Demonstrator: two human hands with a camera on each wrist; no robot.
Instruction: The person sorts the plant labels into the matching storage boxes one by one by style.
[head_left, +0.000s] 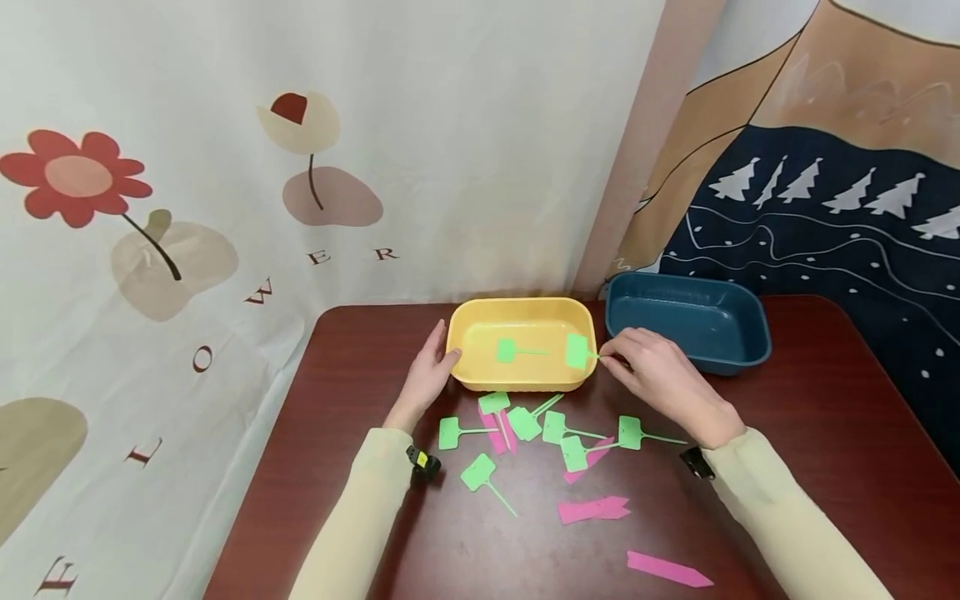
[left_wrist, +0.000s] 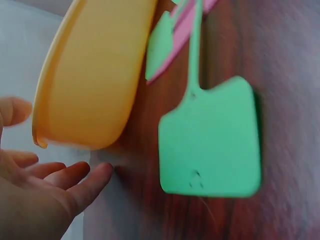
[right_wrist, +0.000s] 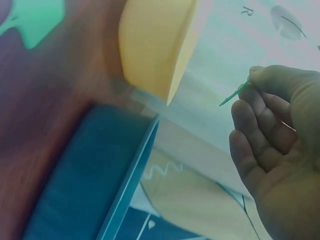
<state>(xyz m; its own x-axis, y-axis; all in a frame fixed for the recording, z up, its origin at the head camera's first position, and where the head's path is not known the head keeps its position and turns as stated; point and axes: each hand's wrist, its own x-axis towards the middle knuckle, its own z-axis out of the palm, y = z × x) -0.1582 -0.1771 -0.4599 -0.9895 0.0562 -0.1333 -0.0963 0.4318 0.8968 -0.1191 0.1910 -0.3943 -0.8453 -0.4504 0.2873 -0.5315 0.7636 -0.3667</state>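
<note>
My right hand pinches the thin stem of a green T-shaped plant label between thumb and fingers; the label's square head is over the right end of a yellow bin. In the right wrist view, part of that stem juts from the fingertips. Another green plant label lies inside the bin. At the bin's left end is my left hand, its thumb by the rim and its fingers loosely extended outside. The left wrist view shows these fingers uncurled beside the bin wall.
A dark blue bin stands right of the yellow one. Several green plant labels and pink pointed strips are scattered on the brown table before the yellow bin, some overlapping. Patterned curtains hang behind the table.
</note>
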